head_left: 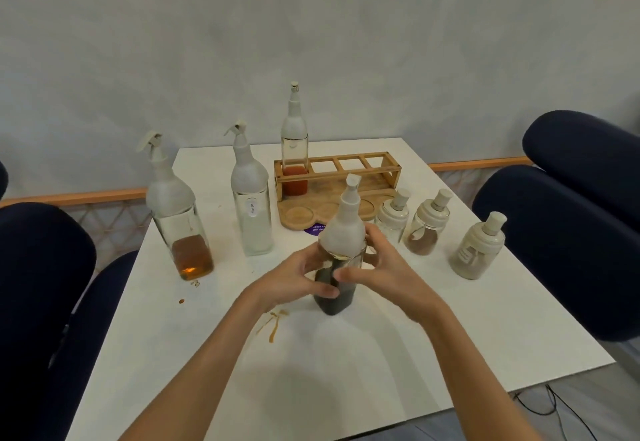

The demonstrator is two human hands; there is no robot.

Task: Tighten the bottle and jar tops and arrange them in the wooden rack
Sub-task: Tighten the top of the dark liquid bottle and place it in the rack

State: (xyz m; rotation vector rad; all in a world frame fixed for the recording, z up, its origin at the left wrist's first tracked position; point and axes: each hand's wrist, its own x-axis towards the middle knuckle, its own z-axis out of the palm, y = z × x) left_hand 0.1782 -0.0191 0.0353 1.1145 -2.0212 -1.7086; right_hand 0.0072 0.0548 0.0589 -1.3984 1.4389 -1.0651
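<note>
Dark-liquid bottle point(335, 288) w/ white spout top point(344, 229) stands at table point(450, 319) centre, clasped both sides: left hand point(294, 274) fingers wrapped round the glass, right hand point(381, 267) curled at its shoulder. Behind, wooden rack point(346, 177) holds one red-filled bottle point(294, 149) in its leftmost slot. Two more bottles stand left, an amber one point(180, 219) & a clear one point(250, 198); three jars point(427, 224) right.
</note>
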